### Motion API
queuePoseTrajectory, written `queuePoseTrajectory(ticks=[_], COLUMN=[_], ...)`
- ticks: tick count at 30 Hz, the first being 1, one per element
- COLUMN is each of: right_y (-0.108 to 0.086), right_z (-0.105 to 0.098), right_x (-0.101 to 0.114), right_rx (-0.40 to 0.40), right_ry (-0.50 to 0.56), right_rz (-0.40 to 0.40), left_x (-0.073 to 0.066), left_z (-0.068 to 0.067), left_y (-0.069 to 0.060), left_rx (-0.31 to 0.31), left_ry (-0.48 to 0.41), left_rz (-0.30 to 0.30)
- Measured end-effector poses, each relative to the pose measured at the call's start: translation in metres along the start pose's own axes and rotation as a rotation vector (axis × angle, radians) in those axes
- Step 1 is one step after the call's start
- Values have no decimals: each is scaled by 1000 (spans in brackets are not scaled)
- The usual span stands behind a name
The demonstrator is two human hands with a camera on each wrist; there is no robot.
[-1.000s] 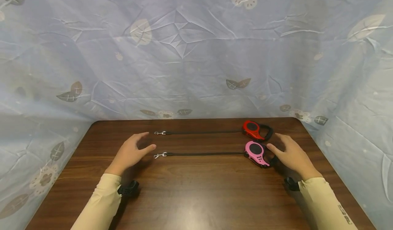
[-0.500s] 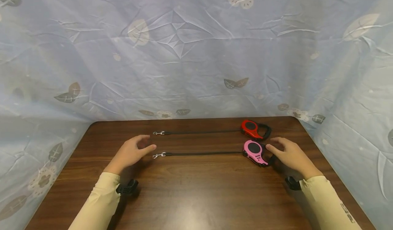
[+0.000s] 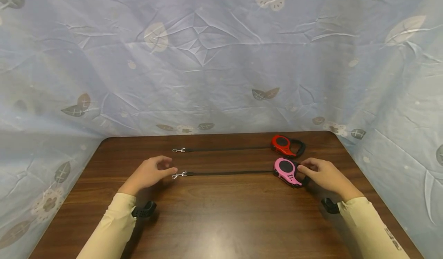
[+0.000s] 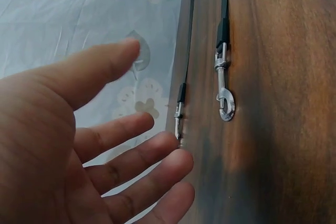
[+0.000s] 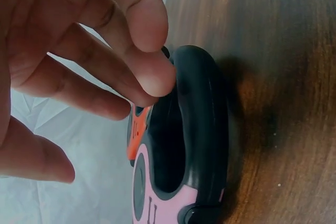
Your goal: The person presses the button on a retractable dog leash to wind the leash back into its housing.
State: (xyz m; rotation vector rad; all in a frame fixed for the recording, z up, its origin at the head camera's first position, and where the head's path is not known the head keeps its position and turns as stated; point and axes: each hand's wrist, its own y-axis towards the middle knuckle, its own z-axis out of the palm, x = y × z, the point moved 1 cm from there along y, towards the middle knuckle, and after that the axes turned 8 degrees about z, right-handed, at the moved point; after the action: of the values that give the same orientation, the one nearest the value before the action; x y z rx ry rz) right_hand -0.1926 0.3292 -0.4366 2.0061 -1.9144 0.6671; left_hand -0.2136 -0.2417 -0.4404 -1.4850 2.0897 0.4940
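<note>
Two retractable dog leashes lie on the brown table, cords stretched left. The nearer one has a pink case (image 3: 291, 179) and a black loop handle (image 5: 202, 114); its metal snap hook (image 4: 224, 98) lies at the left. A red leash (image 3: 279, 139) lies behind, with its own snap hook (image 4: 178, 118). My right hand (image 3: 323, 174) hovers at the pink leash's handle, fingers bent loosely and thumb apart; fingertips are close to the handle, contact unclear. My left hand (image 3: 147, 175) is beside the nearer snap hook, thumb and fingers spread, holding nothing.
The wooden table (image 3: 214, 213) ends at a pale blue curtain (image 3: 207, 78) with leaf and flower prints, which hangs behind and at both sides. Black bands with small devices sit on both wrists, below pale yellow sleeves (image 3: 110, 220).
My left hand has lowered slightly toward the nearer snap hook. The right hand has come down closer to the pink leash's handle, its fingers bending more. Both leashes stay put.
</note>
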Motion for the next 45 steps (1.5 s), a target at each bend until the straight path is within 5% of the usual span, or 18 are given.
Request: queuePoseTrajectory(ticks=[26,45], right_y=[3,1], right_z=[14,24], right_x=[-3,-13], right_rx=[49,3], right_ry=[6,-126], right_rz=[-74,-102], left_x=[18,18], left_z=[21,27], left_y=[1,0], left_rx=[22,-1], left_ry=[-27,2], left_rz=[-6,2])
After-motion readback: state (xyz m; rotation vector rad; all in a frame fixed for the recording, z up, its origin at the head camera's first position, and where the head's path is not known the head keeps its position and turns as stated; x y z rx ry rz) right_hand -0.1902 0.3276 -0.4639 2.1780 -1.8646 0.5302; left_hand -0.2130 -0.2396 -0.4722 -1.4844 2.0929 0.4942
